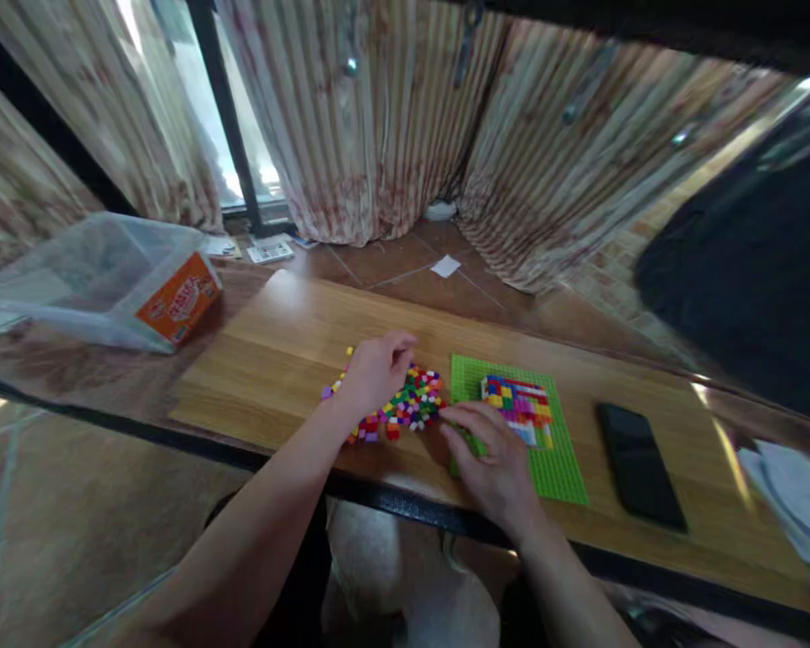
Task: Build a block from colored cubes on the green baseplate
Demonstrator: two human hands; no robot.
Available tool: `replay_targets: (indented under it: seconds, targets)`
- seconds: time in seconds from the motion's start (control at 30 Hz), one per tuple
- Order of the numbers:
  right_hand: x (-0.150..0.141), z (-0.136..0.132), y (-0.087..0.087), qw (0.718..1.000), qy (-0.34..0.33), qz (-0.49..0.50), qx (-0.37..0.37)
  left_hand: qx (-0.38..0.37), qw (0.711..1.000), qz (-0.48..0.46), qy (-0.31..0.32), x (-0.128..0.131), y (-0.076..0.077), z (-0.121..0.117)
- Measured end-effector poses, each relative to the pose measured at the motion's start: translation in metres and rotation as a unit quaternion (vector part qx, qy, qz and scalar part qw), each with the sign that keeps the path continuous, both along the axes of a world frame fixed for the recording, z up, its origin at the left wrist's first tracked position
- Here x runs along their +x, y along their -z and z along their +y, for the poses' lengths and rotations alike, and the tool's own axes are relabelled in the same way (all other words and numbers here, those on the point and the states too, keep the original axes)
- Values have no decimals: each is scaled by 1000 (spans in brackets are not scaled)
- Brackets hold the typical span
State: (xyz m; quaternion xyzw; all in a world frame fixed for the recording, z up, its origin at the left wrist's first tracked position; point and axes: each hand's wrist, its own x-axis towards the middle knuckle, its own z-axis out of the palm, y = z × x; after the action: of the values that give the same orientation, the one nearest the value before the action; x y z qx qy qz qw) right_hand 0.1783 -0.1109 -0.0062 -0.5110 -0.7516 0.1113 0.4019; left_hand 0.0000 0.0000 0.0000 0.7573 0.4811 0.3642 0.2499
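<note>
Reaching over the loose toy bricks (418,397) left of the green studded baseplate (562,463), the left hand (378,371) has its fingers curled — whether on a brick, I cannot tell. The right hand (491,457) overlaps the baseplate's left edge, thumb and forefinger slightly apart at the tips. A multicoloured brick build (521,405) sits on the baseplate — right of it, a black smartphone (641,463) lies on the bench (263,360).

There's 1 left hand (373,371) & 1 right hand (492,457), 1 green plate (557,472) w/ 1 brick build (521,407), 1 pile of loose bricks (415,396) (too many for an exact no.), 1 phone (641,463) at right, 1 tub (94,310) w/ 1 label (181,299) at left, & 1 wood board (290,342).
</note>
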Motion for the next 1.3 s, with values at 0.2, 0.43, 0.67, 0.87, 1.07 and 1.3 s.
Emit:
replay_targets:
  seconds: [0.2,0.43,0.67,0.87,1.07,1.3]
  targets:
    - [-33,2,12,992,-100,-60,-50,-12,1000,19,-4,-2,-5,-3]
    - [-39,5,22,986,-67,-139,-63,-12,1000,22,-4,-4,-5,-3]
    - [-40,7,23,985,-69,-151,-45,-7,1000,26,3,-5,-5,-3]
    - [-40,5,22,988,-53,-145,-28,-7,999,37,3,-5,-5,-3]
    - [-47,1,18,981,39,-188,-12,-4,999,49,2,-4,-3,-2]
    - [-56,-2,18,967,72,-241,-25,-4,999,48,0,-4,-3,-3]
